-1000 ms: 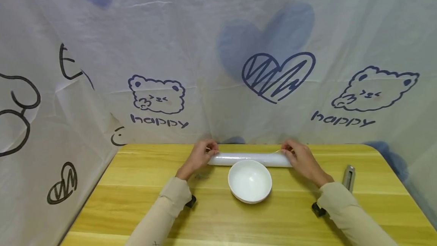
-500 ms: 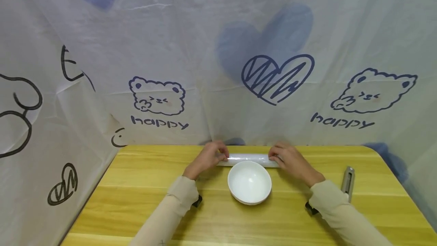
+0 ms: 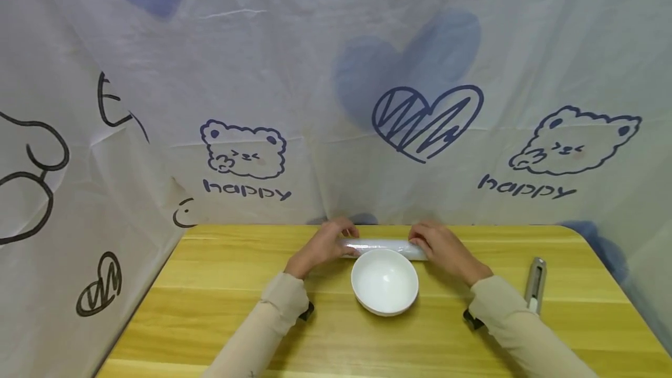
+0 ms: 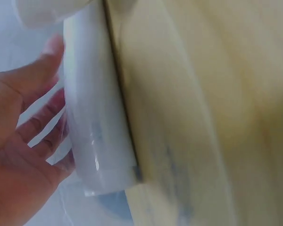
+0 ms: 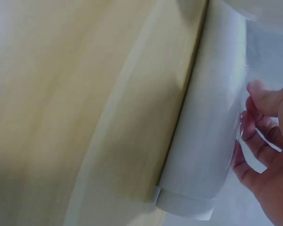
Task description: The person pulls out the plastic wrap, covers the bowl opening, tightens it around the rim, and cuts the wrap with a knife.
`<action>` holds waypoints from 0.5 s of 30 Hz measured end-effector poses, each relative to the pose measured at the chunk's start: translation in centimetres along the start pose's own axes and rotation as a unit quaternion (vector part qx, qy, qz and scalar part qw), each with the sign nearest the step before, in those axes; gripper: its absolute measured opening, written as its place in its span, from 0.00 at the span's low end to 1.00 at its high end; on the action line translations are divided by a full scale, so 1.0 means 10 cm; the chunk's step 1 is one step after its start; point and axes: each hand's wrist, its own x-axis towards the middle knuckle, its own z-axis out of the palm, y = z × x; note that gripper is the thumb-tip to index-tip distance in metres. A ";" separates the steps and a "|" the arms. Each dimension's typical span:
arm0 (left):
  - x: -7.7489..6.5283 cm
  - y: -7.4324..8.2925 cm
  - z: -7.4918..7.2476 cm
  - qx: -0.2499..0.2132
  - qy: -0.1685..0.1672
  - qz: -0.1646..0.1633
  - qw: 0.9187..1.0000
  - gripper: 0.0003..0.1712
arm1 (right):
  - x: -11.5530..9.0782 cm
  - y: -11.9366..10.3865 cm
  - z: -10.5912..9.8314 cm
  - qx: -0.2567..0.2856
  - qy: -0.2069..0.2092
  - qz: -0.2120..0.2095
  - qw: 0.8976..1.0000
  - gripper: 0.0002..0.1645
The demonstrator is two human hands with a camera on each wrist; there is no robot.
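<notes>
A roll of cling film [image 3: 380, 245], white and glossy, lies crosswise near the table's back edge, behind a white bowl [image 3: 385, 282]. At its left part is my left hand [image 3: 326, 244]; in the left wrist view the thumb [image 4: 52, 46] and fingers are spread apart along the roll [image 4: 96, 108], fingertips touching the clear film at its side. My right hand [image 3: 441, 245] is at the right part. In the right wrist view its thumb [image 5: 262, 96] and forefinger pinch loose film beside the roll [image 5: 205, 108]. The bowl hides part of the roll's front.
A grey utility knife [image 3: 535, 284] lies on the wooden table [image 3: 210, 308], right of the right forearm. A printed cloth [image 3: 315, 74] hangs right behind the table's back edge and along the left side.
Both hands have moved inward along the roll from its ends, the left to the right and the right to the left. The left thumb and forefinger have parted. Bowl and knife stay put.
</notes>
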 end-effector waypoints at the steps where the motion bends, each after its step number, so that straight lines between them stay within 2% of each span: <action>1: 0.00 0.01 0.01 0.002 -0.007 0.005 1.000 0.14 | 0.01 0.00 0.00 0.003 0.005 0.004 1.000 0.03; 3: 0.00 0.02 0.04 0.014 -0.013 0.010 1.000 0.15 | 0.01 -0.01 0.00 0.013 0.003 0.014 1.000 0.02; 5: 0.00 0.03 0.05 0.019 -0.011 0.008 1.000 0.14 | 0.00 -0.02 -0.01 0.012 -0.011 0.006 1.000 0.05; 9: -0.02 0.01 0.04 -0.014 0.005 -0.010 1.000 0.08 | 0.00 -0.01 -0.01 0.012 -0.040 -0.016 0.999 0.07; 12: -0.02 0.00 0.02 -0.044 0.013 -0.014 0.999 0.06 | 0.02 0.00 -0.03 0.026 -0.036 -0.016 0.999 0.06; 15: 0.00 -0.01 0.01 -0.032 0.008 0.003 0.999 0.06 | 0.04 -0.01 -0.04 0.029 -0.036 -0.013 0.999 0.06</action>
